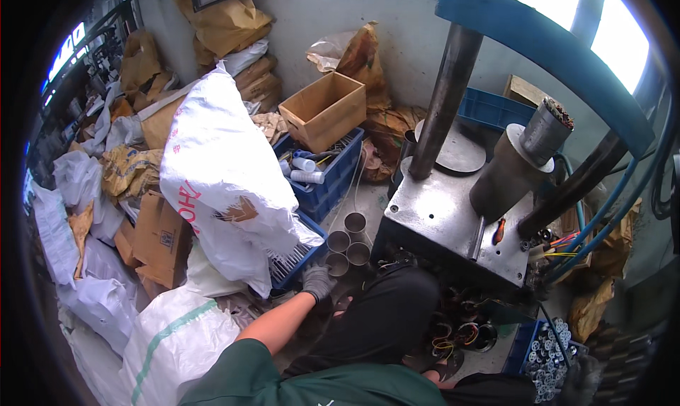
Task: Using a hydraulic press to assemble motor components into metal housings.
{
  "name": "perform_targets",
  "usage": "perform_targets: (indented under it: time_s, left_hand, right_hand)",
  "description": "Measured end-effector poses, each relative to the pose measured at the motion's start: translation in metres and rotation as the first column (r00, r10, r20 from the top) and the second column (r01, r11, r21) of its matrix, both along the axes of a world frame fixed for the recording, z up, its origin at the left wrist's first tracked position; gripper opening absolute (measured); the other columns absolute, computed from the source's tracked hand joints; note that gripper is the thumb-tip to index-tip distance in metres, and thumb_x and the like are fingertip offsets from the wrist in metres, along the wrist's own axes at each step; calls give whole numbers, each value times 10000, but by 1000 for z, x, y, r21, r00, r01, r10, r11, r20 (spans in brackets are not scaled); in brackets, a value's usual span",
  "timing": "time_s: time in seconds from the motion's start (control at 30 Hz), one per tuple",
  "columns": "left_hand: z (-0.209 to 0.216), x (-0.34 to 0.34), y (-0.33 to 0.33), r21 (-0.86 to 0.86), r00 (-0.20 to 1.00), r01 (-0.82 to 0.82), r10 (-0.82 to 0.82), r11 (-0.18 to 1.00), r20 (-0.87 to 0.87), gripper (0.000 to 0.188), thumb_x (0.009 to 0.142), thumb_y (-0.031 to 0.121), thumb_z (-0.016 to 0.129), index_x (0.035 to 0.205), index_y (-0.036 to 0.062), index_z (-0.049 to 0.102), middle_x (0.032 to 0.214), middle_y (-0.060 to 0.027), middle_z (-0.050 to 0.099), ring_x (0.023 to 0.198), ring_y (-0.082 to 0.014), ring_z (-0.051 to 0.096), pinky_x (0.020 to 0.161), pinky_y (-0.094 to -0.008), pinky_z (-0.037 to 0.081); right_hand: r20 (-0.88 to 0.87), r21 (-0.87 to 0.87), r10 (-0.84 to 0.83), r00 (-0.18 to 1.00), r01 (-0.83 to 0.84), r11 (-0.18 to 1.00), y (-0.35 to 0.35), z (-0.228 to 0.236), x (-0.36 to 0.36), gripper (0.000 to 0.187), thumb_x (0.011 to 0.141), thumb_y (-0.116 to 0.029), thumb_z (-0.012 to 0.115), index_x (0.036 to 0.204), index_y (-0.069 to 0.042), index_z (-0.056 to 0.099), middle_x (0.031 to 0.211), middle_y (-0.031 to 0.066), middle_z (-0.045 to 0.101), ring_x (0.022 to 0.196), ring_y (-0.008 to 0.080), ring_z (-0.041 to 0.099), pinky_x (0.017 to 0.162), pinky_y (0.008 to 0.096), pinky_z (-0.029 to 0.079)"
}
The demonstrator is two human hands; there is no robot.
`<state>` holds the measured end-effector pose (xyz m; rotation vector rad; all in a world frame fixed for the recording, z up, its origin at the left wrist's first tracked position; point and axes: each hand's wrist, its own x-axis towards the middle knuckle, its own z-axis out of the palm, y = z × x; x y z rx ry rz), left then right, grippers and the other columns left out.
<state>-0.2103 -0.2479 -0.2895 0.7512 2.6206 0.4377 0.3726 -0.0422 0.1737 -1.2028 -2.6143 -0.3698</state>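
Note:
My left hand [319, 282], in a grey knit glove, reaches down between the nearest of several open metal cylinders [338, 264] and the corner of a blue crate [312, 229]. Its fingers look stretched forward, with nothing seen in them. Thin metal rods [285, 264] lie in that crate, partly covered by a large white woven sack [223, 151]. The cylinders stand close together on the floor, hollow side up. I cannot make out my right hand; only a dark blurred shape [582, 381] shows at the lower right.
A press with a steel table [443, 218] and blue crossbeam [545, 45] stands right of my knee. On it are a thick metal cylinder [506, 172] and an orange-handled screwdriver [500, 230]. A wooden box [324, 109] rests on another blue crate [322, 197]. Sacks and cardboard [161, 229] pile up left.

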Motion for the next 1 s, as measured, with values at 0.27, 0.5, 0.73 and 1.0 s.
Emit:
perform_targets:
  time_s: [0.27,0.5,0.73,1.0]
  left_hand:
    - [-65,-26,18,-17,968,133,-133,991,-212,501,804,478,769,1198,168,763,1507,-159,545,1410,-391,459,1174,-594,316]
    - [-15,-11,-8,469,998,39,-11,882,-62,394,706,284,898,980,82,700,1106,-167,666,980,-334,667,885,-470,525]
    - [203,-8,34,913,867,-391,-289,112,407,385,996,285,729,1263,64,563,1120,-69,624,1033,-201,653,910,-363,563]
    - [367,22,180,894,569,-445,-753,57,332,679,921,436,755,1423,74,475,1376,-128,586,1293,-306,590,1110,-464,487]
  right_hand:
    - [-409,183,164,898,-95,978,38,-35,19,341,914,105,632,1229,-26,626,1047,196,664,964,351,669,857,436,539]
    - [-622,329,170,765,58,943,99,6,-5,458,952,78,598,1390,-55,580,1281,149,639,983,215,692,796,326,557]
    - [-755,281,142,640,120,952,184,41,-29,690,946,4,655,1589,-103,428,1357,177,630,906,184,703,736,333,570]
    - [-698,266,95,710,134,955,211,37,-27,680,923,-62,720,1559,-111,485,1092,157,728,702,158,648,690,358,555]
